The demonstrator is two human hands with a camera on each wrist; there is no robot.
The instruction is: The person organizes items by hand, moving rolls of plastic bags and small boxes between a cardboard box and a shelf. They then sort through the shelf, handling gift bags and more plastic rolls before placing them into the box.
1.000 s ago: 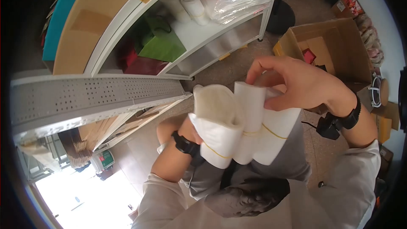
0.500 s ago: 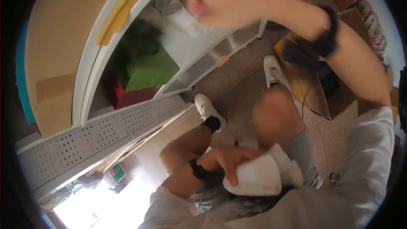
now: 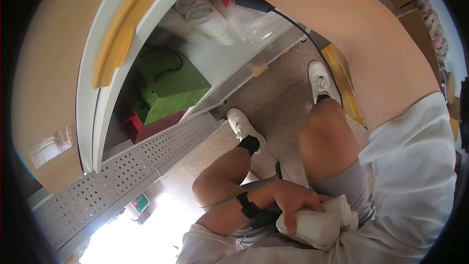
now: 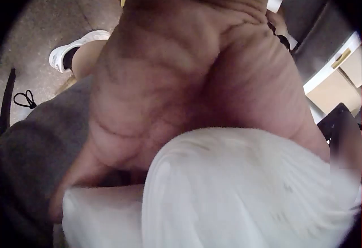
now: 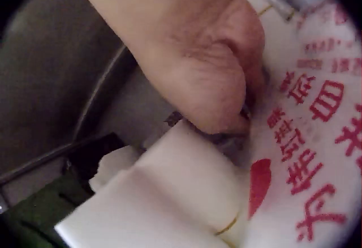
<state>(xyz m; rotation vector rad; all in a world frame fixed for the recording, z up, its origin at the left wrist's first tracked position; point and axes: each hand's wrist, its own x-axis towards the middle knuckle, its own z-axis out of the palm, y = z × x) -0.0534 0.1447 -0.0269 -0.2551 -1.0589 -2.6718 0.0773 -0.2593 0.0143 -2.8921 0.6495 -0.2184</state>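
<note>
Down by the lap, my left hand (image 3: pixel 299 201) grips several white rolls (image 3: pixel 317 227), its fingers over their top. In the left wrist view the palm (image 4: pixel 164 84) lies against a large white roll (image 4: pixel 243 191) and a smaller one (image 4: pixel 104 217). My right hand (image 5: pixel 198 72) reaches into the white shelf (image 3: pixel 207 58), between a white roll with a yellow band (image 5: pixel 169 186) and clear bags printed in red (image 5: pixel 300 146). Its fingertips are hidden there, so whether they hold anything cannot be told. More white rolls (image 3: pixel 202 17) lie on that shelf.
A green box (image 3: pixel 178 88) stands on the shelf's left part. Yellow handle (image 3: pixel 119 39) and cardboard (image 3: pixel 49 78) are at the left, above a perforated metal panel (image 3: pixel 132 168). An open carton (image 3: pixel 344 85) is on the floor behind the right arm.
My right hand has left the rolls and moved up and forward into the shelf. My left hand has lowered the held rolls toward the lap. The view has shifted closer to the shelf.
</note>
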